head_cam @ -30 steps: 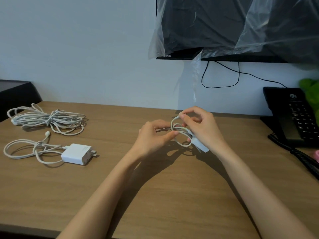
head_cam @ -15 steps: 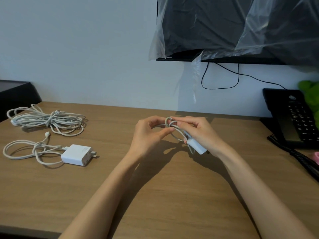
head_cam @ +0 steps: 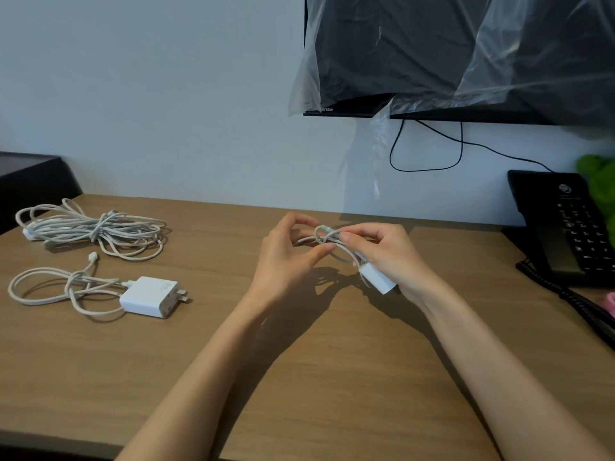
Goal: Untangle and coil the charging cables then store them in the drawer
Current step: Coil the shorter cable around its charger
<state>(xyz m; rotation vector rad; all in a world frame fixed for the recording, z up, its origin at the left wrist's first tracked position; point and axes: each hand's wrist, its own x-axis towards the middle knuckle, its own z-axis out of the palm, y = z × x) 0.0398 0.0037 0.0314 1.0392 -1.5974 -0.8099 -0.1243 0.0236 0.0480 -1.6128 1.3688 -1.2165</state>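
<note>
- The cable (head_cam: 327, 239) I am working on is off the desk (head_cam: 299, 377), held between both hands above its middle. It is folded into a small coil with a turn wrapped round its waist.
- My left hand (head_cam: 283, 257) pinches the coil's left side between thumb and fingertips.
- My right hand (head_cam: 389, 254) pinches the wrap with thumb and forefinger, and its lower fingers curl round the small white plug (head_cam: 377, 277) at the cable's end.
- I judge the step to be tying off this coil. Next, the loose end wants tucking under the wrap and drawing snug without letting the loops spring open.
- There are three cables: the one in my hands, a loose cable (head_cam: 60, 287) lying at the left, and a big bundle (head_cam: 93, 229) behind it, nearer the wall.
- There are two white power blocks: my plug and the charger (head_cam: 151, 296) on the loose cable. I cannot tell whether the bundle has one.
- The loose cable looks uncoiled yet.
- No drawer shows, so storing remains.
- Further out there is one black telephone (head_cam: 572, 227) at the right and one dark screen (head_cam: 416, 44) under plastic on the wall.
</note>
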